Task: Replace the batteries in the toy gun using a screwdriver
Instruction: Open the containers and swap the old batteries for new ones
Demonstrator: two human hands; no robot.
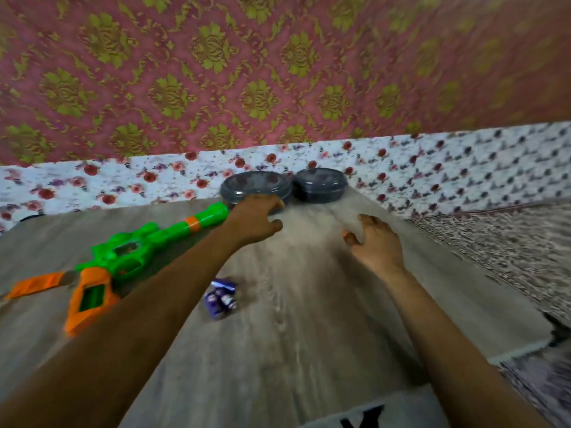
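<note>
The toy gun (129, 254) lies flat along the left side of the counter (309, 319), green barrel aimed at the far edge and orange grip toward the near left. The battery bay (92, 299) in the grip stands open and looks empty, though blur makes this unsure. An orange strip that is likely its cover (35, 285) lies just beside it at the left edge. So the unscrewing and opening seem done.

A small purple pack of batteries (221, 299) sits near the middle of the counter, apart from the gun; whether these are fresh or spent cannot be told. No screwdriver shows.

At the far edge two dark round lidded tubs stand side by side. The left hand (253, 222) reaches to the near rim of the left tub (247, 183), fingers bent and thumb spread; whether they grip it the blur hides. The right hand (375, 245) hovers short of the right tub (321, 183), fingers loosely curled and holding nothing.

Loading cells, refitting the cover and driving the screw appear to remain.
</note>
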